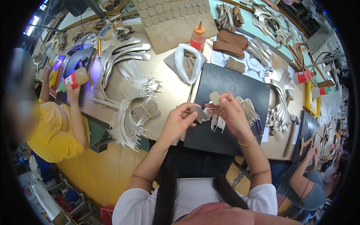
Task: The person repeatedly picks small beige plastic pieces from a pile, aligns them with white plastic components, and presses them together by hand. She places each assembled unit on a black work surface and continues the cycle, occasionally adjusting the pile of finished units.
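My left hand (174,123) pinches a flat grey-brown leather piece (199,113) with a rounded end, thumb on top. Beside it, my right hand (233,112) has its thumb and forefinger closed on a small beige rounded patch (214,98), held upright. Both hands are over a black work board (225,84). Under and between them lie white strap ends (218,123), partly hidden by my fingers. Just right of my right hand rests a stack of pale leather pieces (248,108).
Ahead are a white bag (181,69) of beige pieces, a glue bottle (198,35) and a cardboard sheet (168,30) bearing rows of patches. Pale strap bundles (129,88) lie left. A co-worker in yellow (58,127) holds a bottle (77,78); another person (307,183) works at right.
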{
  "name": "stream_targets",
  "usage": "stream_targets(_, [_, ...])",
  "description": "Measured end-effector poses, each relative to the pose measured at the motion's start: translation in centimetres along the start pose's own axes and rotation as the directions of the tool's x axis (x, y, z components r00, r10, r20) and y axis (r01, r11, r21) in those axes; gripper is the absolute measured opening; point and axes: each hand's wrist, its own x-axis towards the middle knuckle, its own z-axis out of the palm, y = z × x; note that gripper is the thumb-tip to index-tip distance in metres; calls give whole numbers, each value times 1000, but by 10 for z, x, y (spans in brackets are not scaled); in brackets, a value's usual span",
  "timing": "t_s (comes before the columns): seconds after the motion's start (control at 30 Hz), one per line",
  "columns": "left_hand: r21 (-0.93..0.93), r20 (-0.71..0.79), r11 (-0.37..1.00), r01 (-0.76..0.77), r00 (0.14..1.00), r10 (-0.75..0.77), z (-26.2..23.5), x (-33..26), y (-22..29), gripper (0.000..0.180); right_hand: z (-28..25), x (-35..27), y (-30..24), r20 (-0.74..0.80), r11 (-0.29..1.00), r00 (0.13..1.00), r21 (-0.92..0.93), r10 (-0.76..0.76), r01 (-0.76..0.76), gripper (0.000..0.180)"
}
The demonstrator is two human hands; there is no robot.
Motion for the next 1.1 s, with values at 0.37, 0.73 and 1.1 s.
stream_targets(0.37, [-141,104,988,55,994,-40,13,-57,34,25,-12,-3,37,13,997,1000,70,-20,19,18])
stream_targets(0.73, [-40,-105,986,-163,982,158,34,-48,34,40,9,-60,2,53,909,932,-203,-360,363,10])
stream_targets(1.1, [48,0,990,-130,992,130,44,-63,47,41,18,-64,0,48,860,920,-341,-388,381,7])
